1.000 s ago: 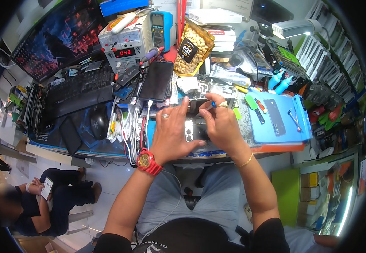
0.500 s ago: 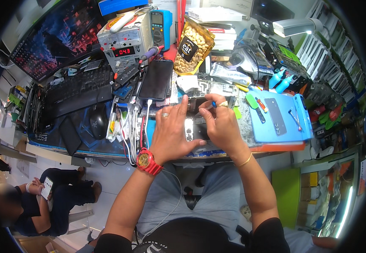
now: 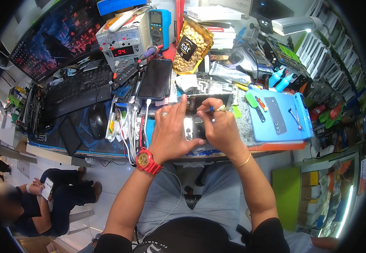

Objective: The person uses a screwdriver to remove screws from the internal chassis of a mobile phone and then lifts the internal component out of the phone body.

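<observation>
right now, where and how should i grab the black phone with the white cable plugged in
I'd pinch the black phone by both long edges, around mid-length, coming from above. It lies screen up, a slim slab with its long sides running away from you, and the white cable is plugged into its near end, so that end is probably best left alone.

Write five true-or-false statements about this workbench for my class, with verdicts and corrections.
1. The right hand holds a small blue-ended tool. True.
2. The red watch is worn on the person's right. False: it is worn on the left.
3. The left hand is clenched into a fist. False: its thumb and index finger are spread apart beside the opened device.
4. The bag of nuts stands right of the blue multimeter. True.
5. The computer mouse lies right of both hands. False: it lies left of them.
</observation>
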A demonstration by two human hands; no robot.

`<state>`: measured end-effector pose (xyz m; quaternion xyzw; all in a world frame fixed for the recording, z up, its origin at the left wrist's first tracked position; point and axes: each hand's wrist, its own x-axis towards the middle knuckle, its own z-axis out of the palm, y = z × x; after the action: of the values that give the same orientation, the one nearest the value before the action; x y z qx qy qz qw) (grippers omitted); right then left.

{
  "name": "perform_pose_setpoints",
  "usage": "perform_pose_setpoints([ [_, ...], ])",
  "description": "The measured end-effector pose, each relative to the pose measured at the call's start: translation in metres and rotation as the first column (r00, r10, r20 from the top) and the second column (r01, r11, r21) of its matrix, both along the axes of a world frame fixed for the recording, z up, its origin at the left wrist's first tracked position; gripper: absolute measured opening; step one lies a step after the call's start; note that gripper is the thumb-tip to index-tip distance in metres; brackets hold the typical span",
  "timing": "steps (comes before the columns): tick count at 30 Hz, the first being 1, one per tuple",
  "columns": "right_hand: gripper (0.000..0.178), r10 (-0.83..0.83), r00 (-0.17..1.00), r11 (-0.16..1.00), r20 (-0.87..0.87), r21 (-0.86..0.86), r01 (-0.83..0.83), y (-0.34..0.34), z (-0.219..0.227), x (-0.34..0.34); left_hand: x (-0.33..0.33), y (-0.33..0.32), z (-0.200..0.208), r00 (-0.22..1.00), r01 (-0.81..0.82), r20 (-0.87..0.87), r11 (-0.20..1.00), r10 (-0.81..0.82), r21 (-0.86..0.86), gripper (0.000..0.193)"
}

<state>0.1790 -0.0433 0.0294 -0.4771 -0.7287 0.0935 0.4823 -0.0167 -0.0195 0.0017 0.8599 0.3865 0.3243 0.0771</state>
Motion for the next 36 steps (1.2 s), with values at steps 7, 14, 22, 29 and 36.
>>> perform_pose_setpoints([
  [7, 0.02, -0.074, 0.957, 0.981, 0.28, 0.193, 0.02, 0.005, 0.016, -0.008, 0.0, -0.002, 0.006, 1.0, -0.005, 0.015, 1.0, 0.005, 0.003, 0.141],
  [14, 0.02, -0.095, 0.908, 0.988, 0.409, 0.151, 0.036, 0.011, 0.02, -0.009, 0.001, -0.001, 0.005, 0.999, 0.005, 0.038, 1.0, -0.006, 0.011, 0.14],
  [22, 0.018, -0.087, 0.911, 0.996, 0.404, 0.017, 0.087, 0.014, 0.037, -0.01, 0.0, -0.003, 0.005, 0.999, -0.003, 0.037, 1.0, 0.004, -0.012, 0.14],
  [29, 0.015, -0.028, 0.942, 1.0, 0.335, 0.008, 0.027, 0.025, 0.025, -0.01, 0.0, -0.003, 0.005, 0.999, 0.005, 0.034, 0.998, -0.003, -0.063, 0.141],
  [36, 0.014, 0.039, 0.935, 0.997, 0.353, -0.071, -0.015, 0.018, 0.036, -0.013, -0.001, -0.002, 0.007, 1.0, 0.008, 0.025, 0.997, -0.006, -0.072, 0.14],
])
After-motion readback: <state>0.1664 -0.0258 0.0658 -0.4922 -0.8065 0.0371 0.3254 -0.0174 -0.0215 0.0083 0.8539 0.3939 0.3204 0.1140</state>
